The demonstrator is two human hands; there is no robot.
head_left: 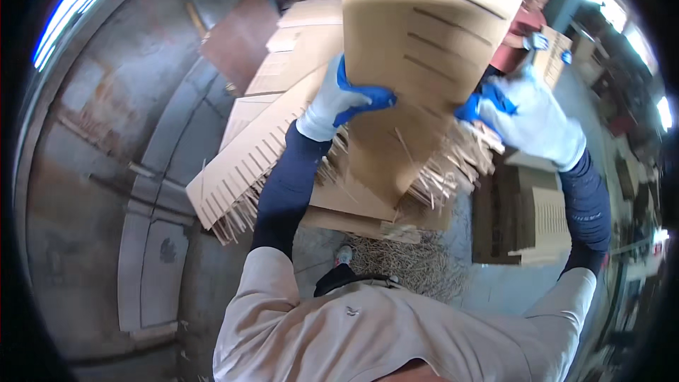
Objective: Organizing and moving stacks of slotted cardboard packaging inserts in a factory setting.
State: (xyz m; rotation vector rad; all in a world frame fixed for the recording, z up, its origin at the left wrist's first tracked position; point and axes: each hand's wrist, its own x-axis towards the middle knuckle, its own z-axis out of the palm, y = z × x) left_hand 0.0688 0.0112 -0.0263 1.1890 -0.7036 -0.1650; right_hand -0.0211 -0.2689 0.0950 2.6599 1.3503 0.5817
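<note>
A brown cardboard sheet (pixel 431 28) with a row of parallel slots is held up in front of me, tilted. My left hand (pixel 346 99), in a white and blue work glove, is closed on its left edge with the thumb across the face. At the lower right edge my right hand (pixel 530 113), gloved alike and slightly blurred, is closed with its blue fingertips on the cardboard. Beneath lies a stack of slotted cardboard sheets (pixel 247 145), its edges fringed with thin strips. More cardboard strips (pixel 456 166) bunch up below my right hand; the held sheet hides part of the stack.
Cardboard scraps (pixel 407 262) litter the floor by my foot. To the right stands a stack of slotted cardboard (pixel 530 209). Another person (pixel 520 35) holds a cardboard piece (pixel 552 56) at the far right. Flat grey panels (pixel 152 262) lie along the left.
</note>
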